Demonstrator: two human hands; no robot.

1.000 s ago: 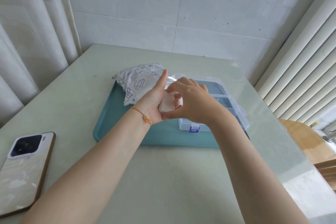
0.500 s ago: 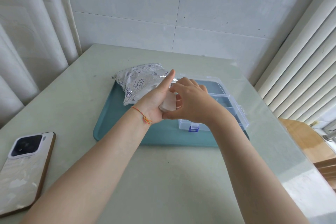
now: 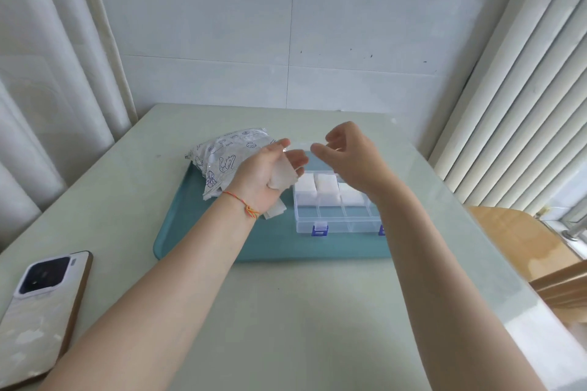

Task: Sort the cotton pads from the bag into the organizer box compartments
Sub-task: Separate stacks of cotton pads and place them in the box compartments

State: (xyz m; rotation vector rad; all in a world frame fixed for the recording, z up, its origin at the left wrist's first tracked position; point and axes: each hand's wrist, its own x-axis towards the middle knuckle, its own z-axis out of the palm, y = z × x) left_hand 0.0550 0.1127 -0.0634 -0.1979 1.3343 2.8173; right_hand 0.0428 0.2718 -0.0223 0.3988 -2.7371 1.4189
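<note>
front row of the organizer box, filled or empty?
Empty. The organizer box front compartments show clear plastic only; cotton pads sit in the row behind. The right end is hidden by the right arm.

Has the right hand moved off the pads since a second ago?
Yes. The right hand has lifted up and away from the pads, now above the box.

Both hands are raised side by side, left hand (image 3: pixel 266 172) fingers curled, right hand (image 3: pixel 351 159) loosely open.

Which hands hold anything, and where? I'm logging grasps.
The left hand holds cotton pads in its curled fingers, by one end. The right hand holds nothing visible.
</note>
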